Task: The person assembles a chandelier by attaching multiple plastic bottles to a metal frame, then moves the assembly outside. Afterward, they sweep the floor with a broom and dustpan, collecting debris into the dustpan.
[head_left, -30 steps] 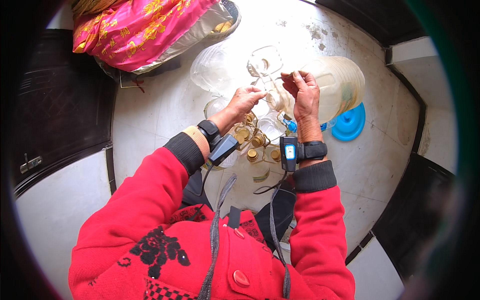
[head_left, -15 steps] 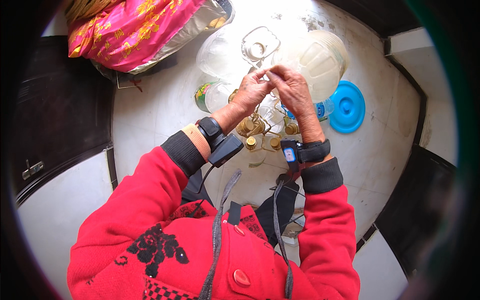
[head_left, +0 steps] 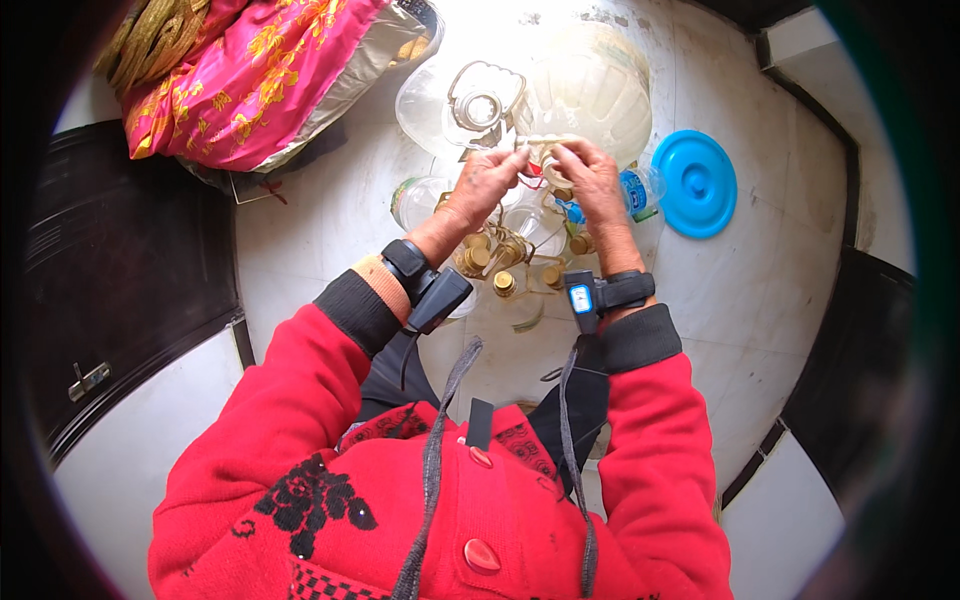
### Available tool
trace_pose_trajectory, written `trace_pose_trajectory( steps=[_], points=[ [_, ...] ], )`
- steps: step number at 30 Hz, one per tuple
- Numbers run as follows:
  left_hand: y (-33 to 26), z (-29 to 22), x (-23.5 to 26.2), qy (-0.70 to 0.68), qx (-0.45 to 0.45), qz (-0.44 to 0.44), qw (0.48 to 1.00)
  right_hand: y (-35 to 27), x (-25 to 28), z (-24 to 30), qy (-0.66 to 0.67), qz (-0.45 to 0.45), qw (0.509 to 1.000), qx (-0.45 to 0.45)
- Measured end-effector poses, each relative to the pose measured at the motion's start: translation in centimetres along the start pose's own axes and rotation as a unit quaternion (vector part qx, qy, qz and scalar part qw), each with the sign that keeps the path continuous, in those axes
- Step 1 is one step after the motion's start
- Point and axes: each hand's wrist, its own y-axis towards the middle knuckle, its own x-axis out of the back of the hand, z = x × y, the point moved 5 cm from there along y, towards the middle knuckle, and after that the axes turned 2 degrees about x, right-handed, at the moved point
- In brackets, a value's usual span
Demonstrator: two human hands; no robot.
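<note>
pale strip [head_left: 545, 141]; pinched between both hands; above small brass-capped bottles [head_left: 500, 262]

1. The small pale object [head_left: 545, 140] pinched between the left hand [head_left: 485, 185] and the right hand [head_left: 590, 180] is mostly covered by fingertips; its kind cannot be told.
2. The cluster of gold-capped bottles [head_left: 500, 260] lies partly under both wrists.
3. The large clear jug [head_left: 590, 85] is washed out by glare.
4. The pink patterned cloth [head_left: 250, 75] is cut off by the top edge.
5. The small clear bottle [head_left: 640, 190] is half hidden behind the right hand.
</note>
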Motion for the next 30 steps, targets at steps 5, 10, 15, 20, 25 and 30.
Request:
trace_pose_trajectory(
  steps=[5, 10, 15, 20, 25, 30],
  points=[
    [-0.1, 0.8, 2.0, -0.168, 0.071, -0.021, 0.983, -2.4, 5.5, -8.2, 0.013, -0.1, 0.979, -0.177],
    [0.8, 1.7, 4.0, -0.236, 0.095, -0.067, 0.965, -6.2, 8.4, -16.4, -0.035, -0.142, 0.948, -0.284],
    [2.0, 2.6, 5.4, -0.27, 0.094, -0.074, 0.955, -8.0, 9.9, -22.1, -0.1, -0.161, 0.935, -0.3],
    [2.2, 2.9, 7.0, -0.313, 0.096, -0.08, 0.942, -8.8, 10.5, -25.1, -0.157, -0.166, 0.928, -0.293],
    [2.0, 3.1, 7.7, -0.331, 0.102, -0.072, 0.935, -8.5, 10.5, -26.4, -0.114, -0.179, 0.929, -0.304],
    [2.5, 2.9, 8.4, -0.317, 0.095, -0.07, 0.941, -9.3, 9.3, -26.4, -0.198, -0.111, 0.925, -0.305]
  ],
)
